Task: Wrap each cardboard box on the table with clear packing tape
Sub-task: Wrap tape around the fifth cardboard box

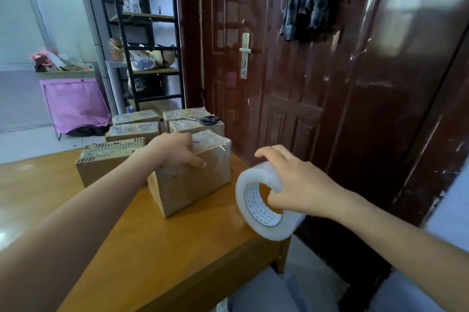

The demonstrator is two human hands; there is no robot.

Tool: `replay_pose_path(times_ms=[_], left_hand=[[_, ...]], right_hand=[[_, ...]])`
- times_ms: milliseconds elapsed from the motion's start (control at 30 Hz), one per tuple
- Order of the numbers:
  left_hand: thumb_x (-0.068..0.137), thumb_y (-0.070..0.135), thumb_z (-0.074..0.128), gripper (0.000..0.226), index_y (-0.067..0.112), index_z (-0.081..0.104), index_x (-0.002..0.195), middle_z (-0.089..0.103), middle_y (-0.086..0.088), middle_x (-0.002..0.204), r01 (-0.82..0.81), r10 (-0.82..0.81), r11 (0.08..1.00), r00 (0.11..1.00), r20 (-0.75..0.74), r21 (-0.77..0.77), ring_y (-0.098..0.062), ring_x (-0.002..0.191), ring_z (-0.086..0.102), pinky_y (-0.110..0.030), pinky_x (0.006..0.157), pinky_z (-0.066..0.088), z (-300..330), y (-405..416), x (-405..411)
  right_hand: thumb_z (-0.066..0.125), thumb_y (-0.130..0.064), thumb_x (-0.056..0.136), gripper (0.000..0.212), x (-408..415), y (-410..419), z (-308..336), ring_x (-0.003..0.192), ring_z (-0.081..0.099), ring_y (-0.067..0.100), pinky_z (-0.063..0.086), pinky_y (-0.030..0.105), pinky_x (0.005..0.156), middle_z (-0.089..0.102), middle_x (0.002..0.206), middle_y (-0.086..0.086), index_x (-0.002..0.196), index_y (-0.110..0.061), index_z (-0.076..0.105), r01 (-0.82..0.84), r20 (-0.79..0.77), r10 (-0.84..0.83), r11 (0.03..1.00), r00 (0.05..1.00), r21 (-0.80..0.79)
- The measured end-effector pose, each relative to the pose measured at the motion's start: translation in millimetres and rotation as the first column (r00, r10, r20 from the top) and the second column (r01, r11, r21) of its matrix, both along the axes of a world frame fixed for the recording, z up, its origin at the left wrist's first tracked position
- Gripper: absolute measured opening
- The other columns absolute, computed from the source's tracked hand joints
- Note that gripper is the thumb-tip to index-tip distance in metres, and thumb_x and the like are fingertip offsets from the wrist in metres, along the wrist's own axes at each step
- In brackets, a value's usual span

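Observation:
A brown cardboard box (195, 184) stands near the right edge of the wooden table (142, 248), with clear tape shining across its top. My left hand (175, 150) rests on the box's top left, thumb down the near face. My right hand (291, 182) grips a large roll of clear packing tape (264, 207) in the air to the right of the box, thumb through the core. Several other taped cardboard boxes (106, 161) sit behind and to the left.
Black-handled scissors (205, 119) lie on a far box. A dark red door (291, 70) stands close behind the table's right side. A black metal shelf (149, 32) and a pink-lined bin (73, 100) are at the back left.

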State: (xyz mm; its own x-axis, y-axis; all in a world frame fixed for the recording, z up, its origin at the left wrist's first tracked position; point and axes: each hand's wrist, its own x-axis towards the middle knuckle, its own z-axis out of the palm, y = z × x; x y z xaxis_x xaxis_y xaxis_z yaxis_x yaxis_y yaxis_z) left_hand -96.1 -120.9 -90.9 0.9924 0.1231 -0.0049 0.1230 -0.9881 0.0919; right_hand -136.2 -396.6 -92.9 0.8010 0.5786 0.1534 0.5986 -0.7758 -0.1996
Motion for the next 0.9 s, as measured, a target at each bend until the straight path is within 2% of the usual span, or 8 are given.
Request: replay_pose_path(times_ms=[100, 200, 400, 533, 667, 733, 833, 900], left_hand=[[0.073, 0.057, 0.074, 0.065, 0.011, 0.061, 0.117, 0.066, -0.005, 0.111, 0.055, -0.069, 0.961, 0.997, -0.043, -0.272, -0.022, 0.098, 0.063, -0.038, 0.087, 0.052, 14, -1, -6], [0.08, 0.046, 0.072, 0.044, 0.014, 0.067, 0.11, 0.069, -0.002, 0.103, 0.073, -0.166, 0.857, 0.976, -0.138, -0.509, -0.017, 0.091, 0.067, -0.029, 0.078, 0.053, 23, -5, -13], [0.036, 0.058, 0.076, 0.084, 0.016, 0.068, 0.109, 0.072, -0.003, 0.102, 0.025, -0.195, 0.795, 0.957, -0.216, -0.606, -0.019, 0.087, 0.072, -0.032, 0.076, 0.058, 32, -7, -12], [0.018, 0.066, 0.085, 0.103, 0.013, 0.071, 0.105, 0.075, -0.005, 0.096, 0.001, -0.195, 0.771, 0.952, -0.234, -0.637, -0.022, 0.085, 0.073, -0.03, 0.071, 0.058, 32, -2, -11], [0.047, 0.049, 0.09, 0.084, 0.004, 0.066, 0.114, 0.075, -0.01, 0.095, -0.13, -0.147, 0.736, 0.927, -0.344, -0.665, -0.027, 0.086, 0.073, -0.033, 0.071, 0.058, 29, 8, -5], [0.032, 0.051, 0.093, 0.101, 0.003, 0.064, 0.116, 0.073, -0.014, 0.1, -0.251, -0.123, 0.67, 0.891, -0.437, -0.699, -0.029, 0.087, 0.071, -0.038, 0.083, 0.057, 19, 19, -6], [0.019, 0.059, 0.093, 0.111, 0.005, 0.066, 0.112, 0.073, -0.015, 0.099, -0.304, -0.079, 0.603, 0.897, -0.435, -0.737, -0.028, 0.086, 0.07, -0.041, 0.093, 0.052, -2, 32, -7], [0.046, 0.058, 0.089, 0.085, 0.014, 0.066, 0.115, 0.071, -0.01, 0.109, -0.238, -0.044, 0.643, 0.938, -0.344, -0.728, -0.026, 0.093, 0.069, -0.038, 0.089, 0.052, -7, 32, -7]], right_hand=[[0.067, -0.022, 0.078, 0.051, -9, -14, -11, 0.078, 0.056, 0.022, 0.048, 0.039, 0.065, 0.032, 0.12, -0.01, 0.12, -0.031, 0.039, 0.044, 0.024, -0.05, 0.975, 0.998, 0.217], [0.07, -0.025, 0.078, 0.048, -15, -25, -3, 0.078, 0.052, 0.014, 0.049, 0.033, 0.068, 0.032, 0.108, -0.012, 0.116, -0.038, 0.045, 0.026, 0.011, -0.031, 0.955, 0.999, 0.297], [0.069, -0.029, 0.077, 0.038, -15, -17, 20, 0.078, 0.053, 0.013, 0.047, 0.029, 0.062, 0.037, 0.1, -0.011, 0.111, -0.037, 0.053, -0.023, -0.148, 0.032, 0.998, 0.988, 0.061], [0.067, -0.031, 0.082, 0.045, -6, -5, 12, 0.075, 0.049, 0.005, 0.035, 0.019, 0.055, 0.043, 0.108, -0.008, 0.125, -0.03, 0.054, -0.071, -0.266, 0.019, 0.98, 0.964, -0.187], [0.066, -0.031, 0.082, 0.043, 1, 5, 6, 0.089, 0.055, 0.013, 0.047, 0.027, 0.064, 0.045, 0.109, -0.005, 0.124, -0.024, 0.056, -0.069, -0.262, 0.029, 0.987, 0.965, -0.143], [0.065, -0.031, 0.083, 0.041, 3, 11, 8, 0.094, 0.058, 0.018, 0.05, 0.032, 0.071, 0.046, 0.109, -0.005, 0.123, -0.023, 0.057, -0.077, -0.266, 0.036, 0.987, 0.963, -0.143], [0.065, -0.029, 0.083, 0.038, 10, 22, 12, 0.099, 0.06, 0.024, 0.053, 0.039, 0.078, 0.053, 0.112, 0.0, 0.12, -0.02, 0.061, -0.106, -0.279, 0.058, 0.981, 0.959, -0.16], [0.064, -0.028, 0.084, 0.036, 15, 30, 14, 0.095, 0.06, 0.023, 0.052, 0.038, 0.073, 0.054, 0.112, 0.003, 0.118, -0.02, 0.062, -0.11, -0.27, 0.064, 0.981, 0.961, -0.159]])
